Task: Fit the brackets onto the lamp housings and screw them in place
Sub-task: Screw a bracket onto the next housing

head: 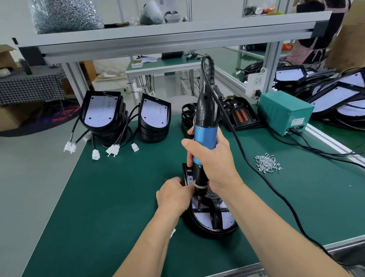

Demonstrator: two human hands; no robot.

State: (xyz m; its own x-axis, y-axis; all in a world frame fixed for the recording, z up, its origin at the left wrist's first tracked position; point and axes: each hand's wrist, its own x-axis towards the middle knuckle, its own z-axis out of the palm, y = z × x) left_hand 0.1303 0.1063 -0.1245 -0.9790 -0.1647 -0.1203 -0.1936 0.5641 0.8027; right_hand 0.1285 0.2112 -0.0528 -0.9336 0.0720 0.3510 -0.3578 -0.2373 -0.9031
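Observation:
A black lamp housing point(207, 228) with a white LED board lies on the green mat near the front edge, a black bracket point(217, 213) laid across it. My right hand point(213, 160) grips the blue and black electric screwdriver point(204, 123), held upright with its bit down on the housing's left side. My left hand point(174, 195) rests on the housing's left edge with its fingers pinched at the screwdriver's tip. The screw itself is hidden. A small pile of loose screws point(267, 163) lies on the mat to the right.
Two stacks of housings point(104, 113) point(154, 116) with dangling white connectors stand at the back left. Black brackets point(239, 112) and a teal power box point(285, 111) sit at the back right, the screwdriver's cable point(266, 182) trailing across the mat. More housings point(342, 96) are piled far right.

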